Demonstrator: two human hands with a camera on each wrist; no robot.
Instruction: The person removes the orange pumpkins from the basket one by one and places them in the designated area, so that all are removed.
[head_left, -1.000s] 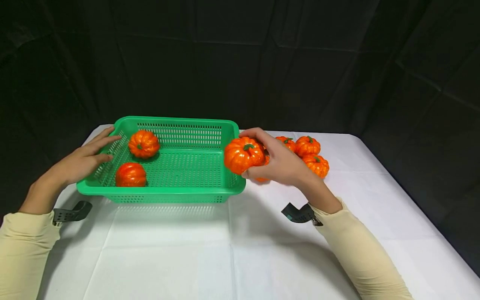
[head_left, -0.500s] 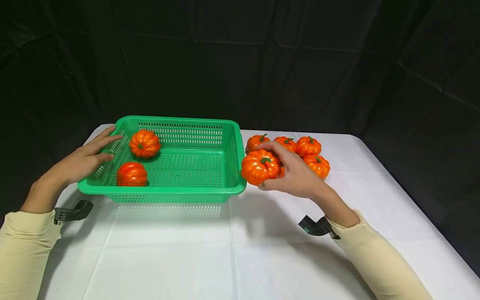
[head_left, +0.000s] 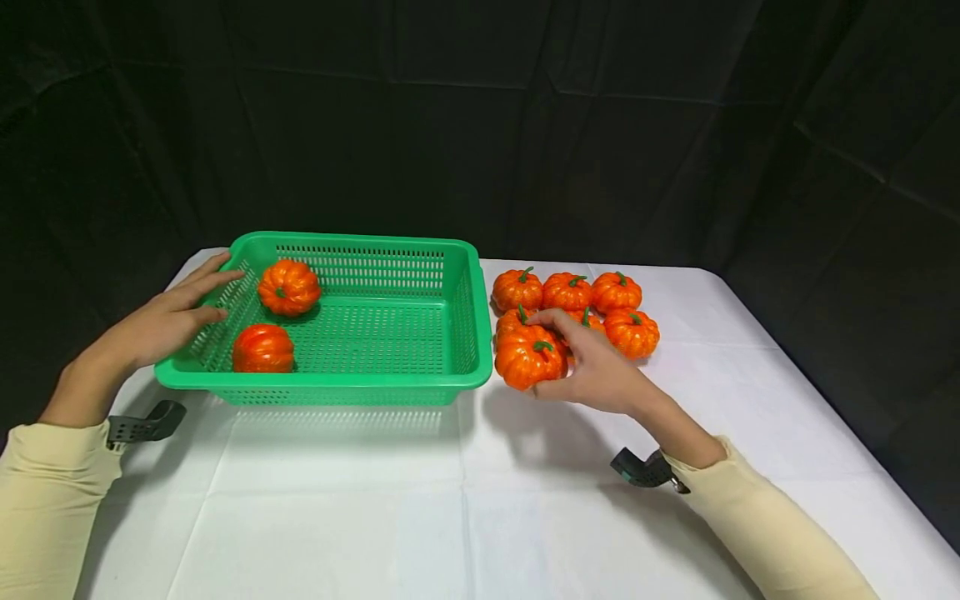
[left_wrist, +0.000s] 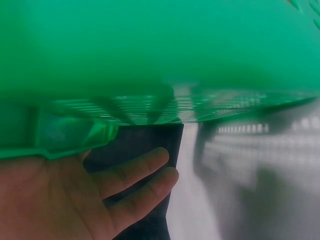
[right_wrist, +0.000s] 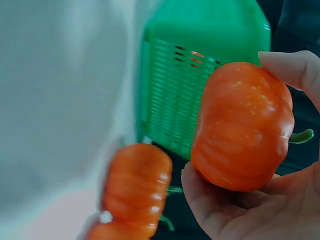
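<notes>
My right hand (head_left: 581, 362) grips an orange pumpkin (head_left: 528, 358) low over the white table, just right of the green basket (head_left: 337, 382); the right wrist view shows that pumpkin (right_wrist: 242, 125) cupped between thumb and fingers. Behind it lies a cluster of several more pumpkins (head_left: 570, 292). Two pumpkins sit inside the basket, one at the back left (head_left: 288, 287) and one at the front left (head_left: 262, 349). My left hand (head_left: 168, 312) rests with straight fingers against the basket's left rim; the left wrist view shows its fingers (left_wrist: 130, 175) under the rim (left_wrist: 150, 60).
A white cloth (head_left: 450, 500) covers the table, with black drapes behind. The table edge runs along the right side (head_left: 825, 400). Another pumpkin (right_wrist: 135, 185) shows below the held one in the right wrist view.
My right hand has carried the pumpkin from the basket's right rim rightward and down to the table beside the cluster. The left hand has stayed on the basket.
</notes>
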